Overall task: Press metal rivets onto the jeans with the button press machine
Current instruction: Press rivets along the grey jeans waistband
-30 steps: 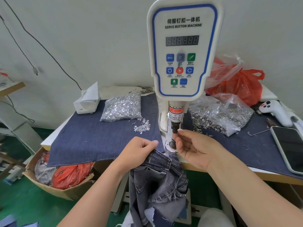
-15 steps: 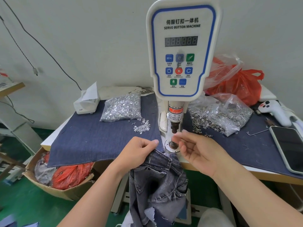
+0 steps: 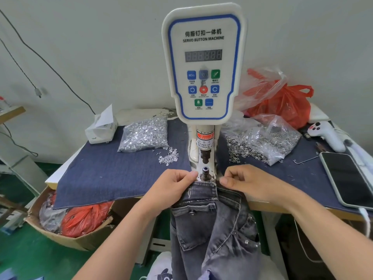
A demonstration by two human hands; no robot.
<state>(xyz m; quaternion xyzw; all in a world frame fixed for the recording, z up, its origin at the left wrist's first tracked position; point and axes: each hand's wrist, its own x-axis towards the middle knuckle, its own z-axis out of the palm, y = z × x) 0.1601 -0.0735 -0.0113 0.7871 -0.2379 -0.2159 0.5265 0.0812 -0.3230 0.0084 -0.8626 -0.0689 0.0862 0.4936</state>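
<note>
Denim everywhere: a dark blue denim sheet (image 3: 121,178) covers the counter (image 3: 262,206), and at its middle rises the white servo button machine (image 3: 203,63), its display unlit. Below the head, the grey jeans (image 3: 212,229) hang off the counter's front edge, with only the waistband up at the machine's foot. Left hand (image 3: 171,186) pinches the waistband on one side, right hand (image 3: 248,182) pinches it on the other, fingers curled onto the cloth and the band spread flat between them. Just beyond the band's top edge stands the lower die (image 3: 205,172), uncovered, with the upper punch (image 3: 204,157) raised above it. So the step, as I read it, is seating the fabric: slide the band forward until the rivet spot sits square over that die, keep it taut and single-layered, no fold creeping under. Whether a rivet is loaded on the die or in the punch, I can't tell. Keep both sets of fingertips off to the sides; the warning label (image 3: 204,143) on the column says as much. Supplies wait behind: a bag of silver rivets (image 3: 144,134) on the left, a bag of ring parts (image 3: 266,138) on the right, loose rivets (image 3: 168,156) scattered near the column.
</note>
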